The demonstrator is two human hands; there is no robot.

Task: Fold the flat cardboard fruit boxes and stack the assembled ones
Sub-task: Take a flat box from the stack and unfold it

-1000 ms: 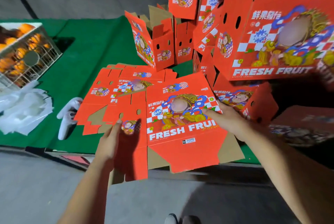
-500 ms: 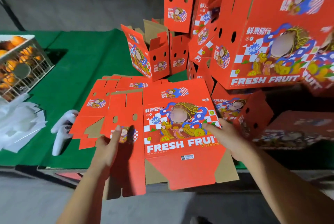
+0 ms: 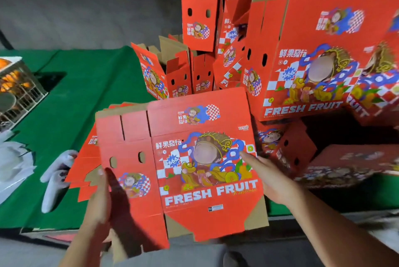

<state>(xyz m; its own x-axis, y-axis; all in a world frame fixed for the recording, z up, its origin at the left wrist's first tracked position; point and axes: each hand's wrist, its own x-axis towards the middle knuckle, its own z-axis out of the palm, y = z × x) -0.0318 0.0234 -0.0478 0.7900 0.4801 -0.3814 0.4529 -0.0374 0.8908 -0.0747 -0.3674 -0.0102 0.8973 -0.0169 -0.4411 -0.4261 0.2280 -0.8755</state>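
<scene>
I see the flat red printed cardboard fruit box (image 3: 194,159) lifted above the pile of flat blanks (image 3: 86,169) on the green table (image 3: 86,94). My left hand (image 3: 98,206) grips its left edge; my right hand (image 3: 265,176) lies with straight fingers against its right edge. Assembled red boxes (image 3: 302,61) are stacked behind.

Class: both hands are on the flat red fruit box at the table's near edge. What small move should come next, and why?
Probably push the two side edges toward each other to open it into a tube. The flat box is unfolded, the left hand grips its left edge, the right hand lies on its right edge, and its bottom flaps hang free past the table.
</scene>
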